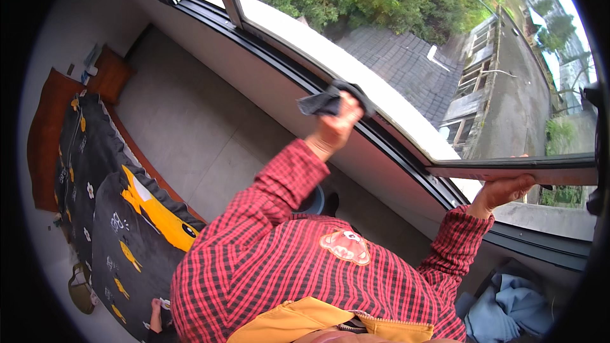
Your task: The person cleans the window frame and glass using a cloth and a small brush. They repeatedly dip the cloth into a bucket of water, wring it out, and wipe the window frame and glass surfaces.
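My left hand [336, 121] holds a bunched dark grey cloth [355, 93] against the lower frame of a window, beside the dark window track [286, 71]. The hand is slightly blurred. My right hand [505, 193] grips the side frame of the window sash [472, 171], with fingertips showing beyond its edge. The sash glass spans the upper right, with trees and roofs outside. Both my arms are in red and black checked sleeves.
A bed with a dark patterned cover [143, 257] and a wooden nightstand [110, 74] stand to the left. Another person's hand [156, 307] shows at the lower left. A light blue round container [314, 200] is partly hidden by my arm. Blue cloth [510, 309] lies at the lower right.
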Tool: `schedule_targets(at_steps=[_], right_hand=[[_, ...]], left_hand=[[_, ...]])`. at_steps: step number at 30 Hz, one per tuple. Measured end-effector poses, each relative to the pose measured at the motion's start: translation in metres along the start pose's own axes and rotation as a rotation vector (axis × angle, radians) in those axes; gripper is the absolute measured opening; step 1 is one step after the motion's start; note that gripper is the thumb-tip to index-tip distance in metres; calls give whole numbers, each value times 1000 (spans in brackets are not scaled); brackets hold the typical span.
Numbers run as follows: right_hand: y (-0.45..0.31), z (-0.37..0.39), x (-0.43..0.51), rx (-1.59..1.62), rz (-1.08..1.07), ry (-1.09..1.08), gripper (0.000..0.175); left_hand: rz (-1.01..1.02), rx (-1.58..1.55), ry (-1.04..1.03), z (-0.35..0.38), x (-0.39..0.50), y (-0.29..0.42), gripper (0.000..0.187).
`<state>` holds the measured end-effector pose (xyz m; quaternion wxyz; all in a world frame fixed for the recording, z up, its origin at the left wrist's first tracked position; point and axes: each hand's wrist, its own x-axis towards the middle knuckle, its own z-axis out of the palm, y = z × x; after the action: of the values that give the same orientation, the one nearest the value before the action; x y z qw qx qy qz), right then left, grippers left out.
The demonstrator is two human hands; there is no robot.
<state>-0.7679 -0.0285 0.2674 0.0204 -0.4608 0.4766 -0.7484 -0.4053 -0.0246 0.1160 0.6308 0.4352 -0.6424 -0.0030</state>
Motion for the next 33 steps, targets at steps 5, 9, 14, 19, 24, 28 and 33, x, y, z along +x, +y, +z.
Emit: schedule_targets(at_steps=[5,9,14,19,24,28,33], right_hand=[[-6,7,-3,62,-16,-36,75],[-9,4,-4,-8,-73,-16,72],[-4,1,-5,43,-72,-42,73],[3,3,-5,235,15,-42,65],[3,6,-8,272,-53,-66,53],[3,5,-8,325,-38,-49,49],[2,9,-7,350,-39,-76,42]], left_hand=[[269,410,-9,-53,28,-62,27],[105,420,102,-10,4,-35,16],[107,17,57,79,-42,62,13],[295,2,-197,47,-22,58,16],[262,370,-25,-3,7,-14,17],[118,335,89,37,-21,3,17],[94,31,29,105,-53,95,18]])
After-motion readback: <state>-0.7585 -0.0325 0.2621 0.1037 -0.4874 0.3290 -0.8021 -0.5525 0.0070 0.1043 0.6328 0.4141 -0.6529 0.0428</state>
